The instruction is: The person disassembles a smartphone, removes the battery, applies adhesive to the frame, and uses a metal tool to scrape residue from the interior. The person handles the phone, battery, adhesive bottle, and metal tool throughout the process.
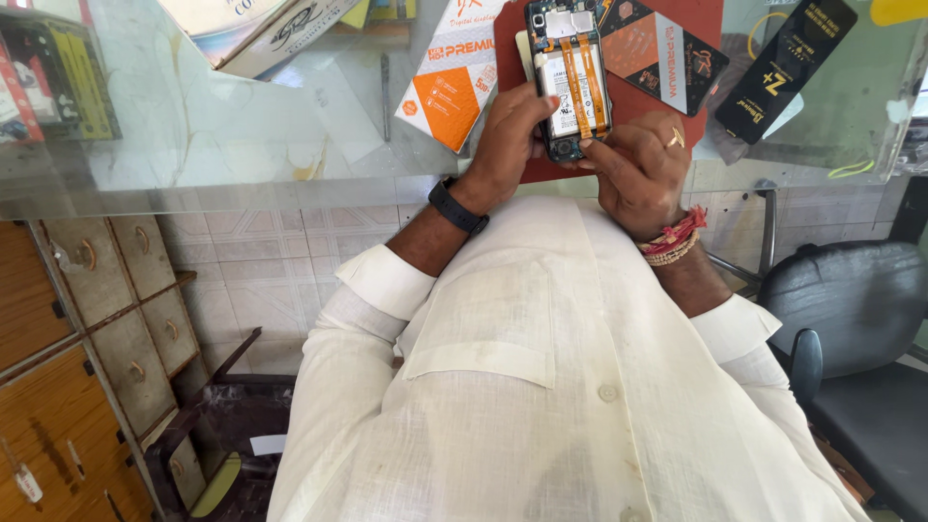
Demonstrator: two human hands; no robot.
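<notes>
Both hands grip the opened black smartphone with orange ribbon cables (570, 82) on the red mat (706, 24): left hand (507, 135) at seven o'clock, right hand (638, 169) at five. Light, rigid, fragile inside; best held by edges.

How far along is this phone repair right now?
Done: the phone has its back cover off, battery and orange ribbon cables exposed. In hand: the left hand steadies it on the red mat while the right hand works at its lower end. Left: it remains open, no cover refitted.
</notes>
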